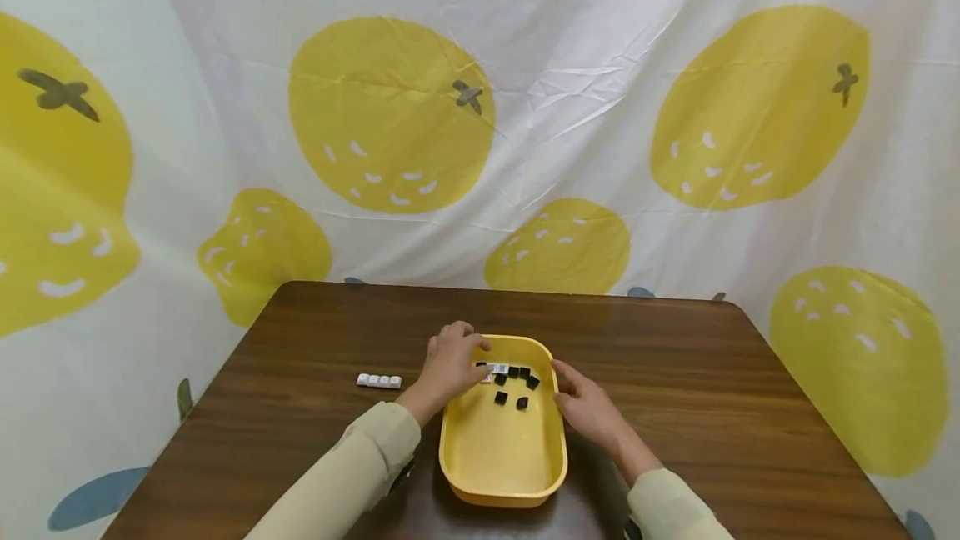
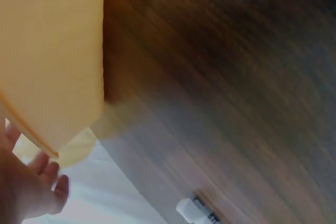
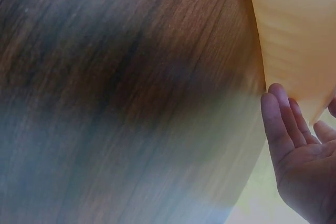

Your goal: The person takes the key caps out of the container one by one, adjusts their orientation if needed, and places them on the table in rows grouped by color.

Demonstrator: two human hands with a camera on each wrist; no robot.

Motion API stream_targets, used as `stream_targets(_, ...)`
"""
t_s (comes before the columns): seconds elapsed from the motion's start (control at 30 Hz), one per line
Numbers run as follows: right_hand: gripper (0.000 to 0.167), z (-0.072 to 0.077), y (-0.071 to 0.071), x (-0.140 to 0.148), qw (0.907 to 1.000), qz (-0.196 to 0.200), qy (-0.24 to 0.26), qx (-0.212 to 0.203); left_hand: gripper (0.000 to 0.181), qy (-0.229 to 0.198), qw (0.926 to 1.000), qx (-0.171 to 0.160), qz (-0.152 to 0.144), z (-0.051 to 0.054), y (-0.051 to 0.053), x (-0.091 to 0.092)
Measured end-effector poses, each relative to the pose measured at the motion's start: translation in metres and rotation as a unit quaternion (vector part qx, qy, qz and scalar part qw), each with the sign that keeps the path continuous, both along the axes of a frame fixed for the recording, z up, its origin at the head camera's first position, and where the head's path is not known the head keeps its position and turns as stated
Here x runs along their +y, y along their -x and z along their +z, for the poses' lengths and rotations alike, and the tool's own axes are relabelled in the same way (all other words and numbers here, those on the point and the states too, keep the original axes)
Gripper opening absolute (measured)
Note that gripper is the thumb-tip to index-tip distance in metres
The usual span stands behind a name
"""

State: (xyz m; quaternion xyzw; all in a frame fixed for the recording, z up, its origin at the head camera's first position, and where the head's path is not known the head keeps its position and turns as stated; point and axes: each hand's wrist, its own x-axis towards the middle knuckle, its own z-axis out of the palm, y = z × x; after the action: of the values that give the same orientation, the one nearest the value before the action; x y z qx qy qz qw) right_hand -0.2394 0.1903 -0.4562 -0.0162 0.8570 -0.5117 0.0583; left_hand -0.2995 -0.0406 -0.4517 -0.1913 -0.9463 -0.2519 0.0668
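Observation:
A yellow tray (image 1: pixel 498 457) lies on the table, with several small black keycap-like pieces (image 1: pixel 501 397) and a few white ones (image 1: pixel 498 368) towards its far end. My left hand (image 1: pixel 448 363) reaches over the tray's far left rim, with thumb and fingers apart near the white pieces. In the left wrist view its fingers (image 2: pixel 49 171) are loosely bent beside the rim; I see nothing held between them. My right hand (image 1: pixel 588 407) is at the tray's right side. Seen from the right wrist, its long fingers (image 3: pixel 278 119) lie fairly straight against the outer wall.
A short row of white keycap-like pieces (image 1: pixel 378 381) sits on the brown wooden table (image 1: pixel 690 390), left of the tray. Behind the table hangs a white cloth (image 1: pixel 558 98) printed with yellow lemons.

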Motion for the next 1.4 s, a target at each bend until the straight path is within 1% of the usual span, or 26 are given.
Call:
stream_targets(0.07,0.055,-0.001,0.0,0.0,1.0,-0.001,-0.003,-0.001,0.027,0.017,0.9997,-0.017,0.009,0.0,0.001,-0.001)
stream_targets(0.17,0.055,-0.001,-0.001,0.0,1.0,-0.003,-0.005,-0.004,0.027,0.049,0.9978,-0.042,0.013,-0.001,0.002,-0.001)
stream_targets(0.23,0.055,-0.002,-0.001,0.0,1.0,-0.003,-0.001,-0.005,0.026,0.072,0.9962,-0.046,0.016,-0.003,0.003,0.0)
stream_targets(0.33,0.055,-0.001,-0.001,0.0,1.0,-0.003,0.005,-0.006,0.019,0.116,0.9923,-0.037,0.019,-0.006,0.006,0.004)
stream_targets(0.43,0.055,-0.001,-0.001,0.0,1.0,-0.001,0.006,-0.004,0.012,0.163,0.9861,-0.027,0.016,-0.009,0.008,0.007)
stream_targets(0.5,0.054,0.0,-0.002,0.0,1.0,-0.001,0.003,-0.005,0.008,0.182,0.983,-0.021,0.014,-0.01,0.01,0.008)
stream_targets(0.6,0.054,-0.001,-0.002,0.001,1.0,-0.002,-0.001,-0.007,0.011,0.191,0.9812,-0.023,0.014,-0.012,0.011,0.009)
stream_targets(0.73,0.054,-0.001,-0.002,0.002,1.0,-0.003,-0.003,-0.007,0.015,0.209,0.9778,-0.013,0.009,-0.014,0.012,0.011)
stream_targets(0.8,0.054,-0.001,-0.002,0.002,1.0,-0.003,-0.004,-0.004,0.013,0.219,0.9757,-0.006,0.006,-0.015,0.012,0.011)
stream_targets(0.97,0.054,0.0,-0.003,0.003,1.0,-0.002,-0.004,0.0,0.015,0.236,0.9718,-0.005,0.006,-0.014,0.012,0.013)
stream_targets(1.13,0.054,-0.001,-0.002,0.004,1.0,-0.003,0.001,0.003,0.017,0.259,0.9659,0.003,0.007,-0.014,0.013,0.014)
stream_targets(1.4,0.053,-0.002,-0.001,0.001,0.9999,-0.005,0.01,0.002,0.015,0.261,0.9652,0.008,0.005,-0.015,0.015,0.011)
